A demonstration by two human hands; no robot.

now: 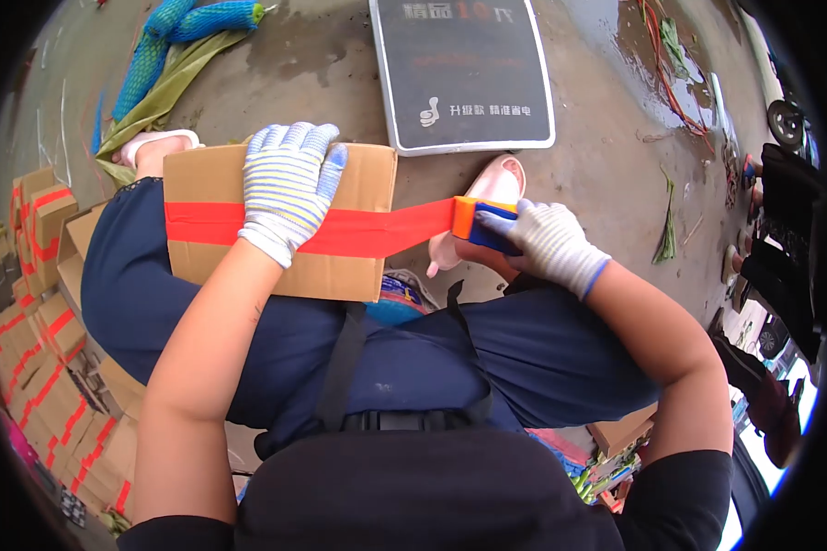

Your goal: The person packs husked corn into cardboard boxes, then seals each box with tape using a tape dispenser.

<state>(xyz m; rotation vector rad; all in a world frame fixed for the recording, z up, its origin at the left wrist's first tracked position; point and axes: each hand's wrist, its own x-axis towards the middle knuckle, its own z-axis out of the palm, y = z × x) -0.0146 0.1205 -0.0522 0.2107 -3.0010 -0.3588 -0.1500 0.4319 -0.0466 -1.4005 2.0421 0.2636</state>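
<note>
A brown cardboard box rests on my lap, over my thigh on the left side. My left hand, in a striped knit glove, lies flat on its top with the fingers stretched out, pressing across a strip of red tape. The strip runs along the box and stretches past its right edge to an orange and blue tape dispenser. Around that dispenser my right hand, gloved too, is closed. Part of the dispenser is hidden behind the fingers.
Ahead on the wet ground lies a dark panel with white trim. Blue mesh-wrapped produce is at the upper left. Red-taped boxes pile up at left. Red strands lie at upper right. People in dark clothes stand at far right.
</note>
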